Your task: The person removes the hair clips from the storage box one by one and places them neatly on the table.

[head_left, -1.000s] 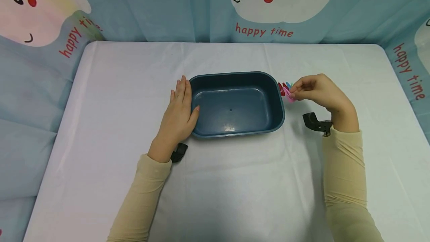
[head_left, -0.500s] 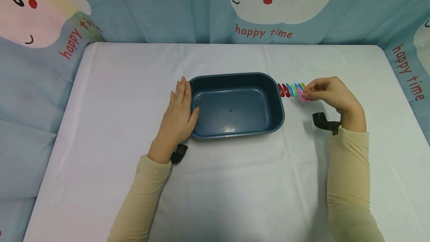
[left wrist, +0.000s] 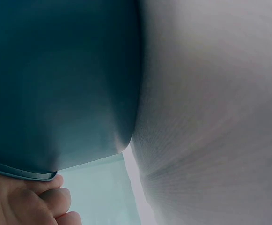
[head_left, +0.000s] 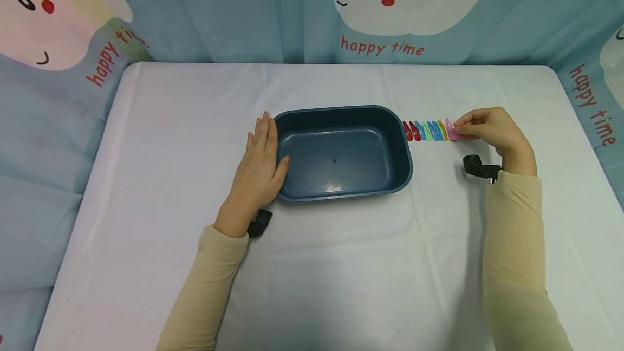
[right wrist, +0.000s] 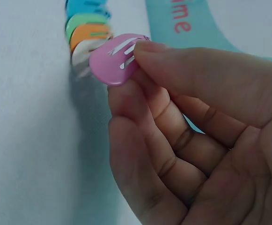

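A dark blue plastic basin stands on the white cloth, nothing inside it. My left hand lies along its left side with straight fingers, the thumb over the rim; in the left wrist view, fingertips show beside the basin wall. To the right of the basin runs a row of colourful snap hair clips, in red, blue, green and yellow. At the row's right end my right hand pinches a pink hair clip between thumb and fingers. Right beside it is a whitish clip.
White cloth covers the table. A blue curtain with cartoon prints hangs along its back and sides. Black wrist mounts stick out from both wrists.
My right hand has carried the pink hair clip rightward along the row, from near the basin to the row's right end, uncovering the other clips. My left hand and the basin have stayed put.
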Tool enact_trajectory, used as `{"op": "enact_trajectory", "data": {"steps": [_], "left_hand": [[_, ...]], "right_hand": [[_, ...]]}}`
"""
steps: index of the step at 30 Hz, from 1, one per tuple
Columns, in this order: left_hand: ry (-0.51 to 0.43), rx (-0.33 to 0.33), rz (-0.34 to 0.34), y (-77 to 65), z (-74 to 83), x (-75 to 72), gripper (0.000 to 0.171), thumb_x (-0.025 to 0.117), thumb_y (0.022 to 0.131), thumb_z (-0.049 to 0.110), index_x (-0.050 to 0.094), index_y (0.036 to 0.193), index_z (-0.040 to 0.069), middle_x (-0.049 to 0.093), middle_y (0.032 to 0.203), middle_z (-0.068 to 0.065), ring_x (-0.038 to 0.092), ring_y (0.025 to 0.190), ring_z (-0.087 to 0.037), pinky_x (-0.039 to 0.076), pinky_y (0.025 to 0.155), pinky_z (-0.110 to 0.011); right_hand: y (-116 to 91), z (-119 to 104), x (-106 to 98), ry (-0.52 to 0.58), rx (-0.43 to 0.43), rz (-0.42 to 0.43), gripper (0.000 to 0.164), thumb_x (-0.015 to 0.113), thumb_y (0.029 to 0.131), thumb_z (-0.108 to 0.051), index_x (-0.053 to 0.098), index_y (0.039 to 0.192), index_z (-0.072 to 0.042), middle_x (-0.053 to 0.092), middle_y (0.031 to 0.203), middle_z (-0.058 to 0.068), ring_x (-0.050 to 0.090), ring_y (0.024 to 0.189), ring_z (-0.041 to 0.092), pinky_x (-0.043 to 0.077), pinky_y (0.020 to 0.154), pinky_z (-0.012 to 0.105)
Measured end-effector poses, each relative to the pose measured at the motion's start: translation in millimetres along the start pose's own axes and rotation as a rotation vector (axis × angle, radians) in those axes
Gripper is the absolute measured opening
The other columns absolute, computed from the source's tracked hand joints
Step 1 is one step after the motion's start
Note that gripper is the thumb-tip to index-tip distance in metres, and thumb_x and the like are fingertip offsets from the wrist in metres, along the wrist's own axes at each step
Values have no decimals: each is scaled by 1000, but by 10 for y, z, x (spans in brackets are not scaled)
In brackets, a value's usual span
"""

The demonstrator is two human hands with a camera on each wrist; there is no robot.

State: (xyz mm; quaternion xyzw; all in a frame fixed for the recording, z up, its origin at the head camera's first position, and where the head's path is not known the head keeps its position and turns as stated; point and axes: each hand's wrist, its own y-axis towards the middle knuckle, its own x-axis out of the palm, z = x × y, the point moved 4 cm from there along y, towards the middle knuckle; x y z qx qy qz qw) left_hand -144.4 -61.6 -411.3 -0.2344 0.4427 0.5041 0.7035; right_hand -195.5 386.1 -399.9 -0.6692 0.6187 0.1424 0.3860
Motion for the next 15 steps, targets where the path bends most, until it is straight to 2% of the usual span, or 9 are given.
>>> {"op": "enact_trajectory", "data": {"steps": [8, 15], "left_hand": [[-1, -7, 3, -10, 4, -8, 68, 43, 98, 21, 5, 147, -8, -1, 156, -22, -8, 143, -25, 4, 113, -46], [-31, -10, 3, -35, -10, 27, 70, 42, 100, 25, 1, 149, -4, -7, 156, -19, -11, 142, -26, 4, 112, -51]], "right_hand": [[128, 37, 27, -34, 20, -12, 14, 69, 87, -24, 73, 91, -10, 61, 70, -16, 52, 67, 8, 42, 62, 24], [122, 78, 68, -113, 21, 2, 30, 67, 88, -25, 68, 100, 3, 61, 71, -12, 51, 68, 11, 40, 64, 27]]}}
